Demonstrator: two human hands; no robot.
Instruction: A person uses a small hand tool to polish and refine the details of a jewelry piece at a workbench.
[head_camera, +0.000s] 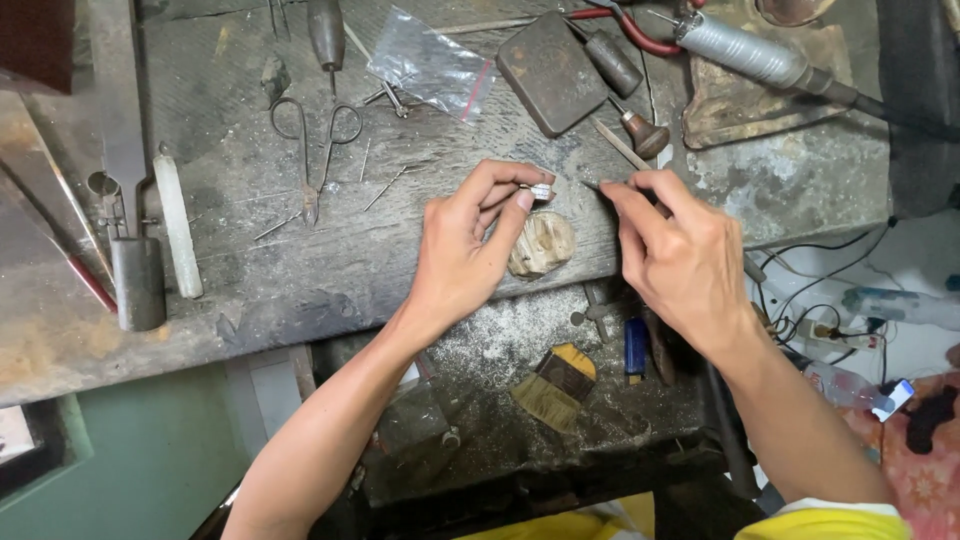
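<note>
Pinching a small silver piece between thumb and forefinger, the left hand is holding it up just above the worn wooden peg at the near edge of the bench. Its fingers are closed tight on the piece, the rest curling loosely underneath. The right hand is gripping a thin pointed tool between thumb and first fingers, its tip aiming left and sitting just beside the silver piece; contact is too fine to tell. This looks like fine working of the piece with the tool tip, and the next stroke probably calls for steady bracing and a small, controlled push. Both wrists are hovering over the bench edge, forearms angling in from the near side and converging at the peg. Farther left, scissors are lying flat; a dark flat block and a wooden-handled graver are lying beyond the hands, and a brush is resting on the dusty tray below.
</note>
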